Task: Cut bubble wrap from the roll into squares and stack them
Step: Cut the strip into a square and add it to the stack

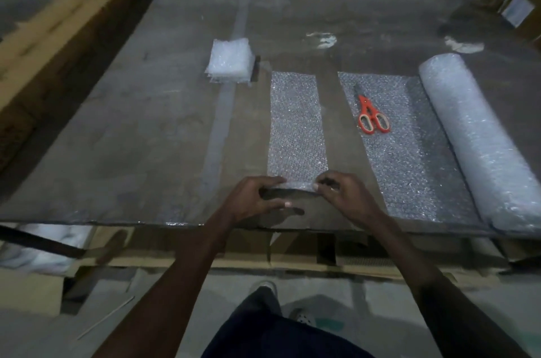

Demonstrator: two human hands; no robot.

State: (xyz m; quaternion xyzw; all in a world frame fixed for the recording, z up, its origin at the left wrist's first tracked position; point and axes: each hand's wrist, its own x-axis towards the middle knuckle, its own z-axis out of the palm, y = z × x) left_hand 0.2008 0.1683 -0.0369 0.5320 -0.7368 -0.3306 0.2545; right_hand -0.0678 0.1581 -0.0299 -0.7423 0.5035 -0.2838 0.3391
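Note:
A long cut strip of bubble wrap lies lengthwise on the middle of the table. My left hand pinches its near left corner and my right hand pinches its near right corner, lifting that end slightly. The bubble wrap roll lies on the right, with an unrolled sheet spread to its left. Orange scissors rest shut on that sheet, blades pointing away. A stack of cut squares sits at the far left of the strip.
The dark table has its front edge just below my hands. Cardboard boxes run along the left side. White scraps lie at the back. Boxes stand at the far right corner.

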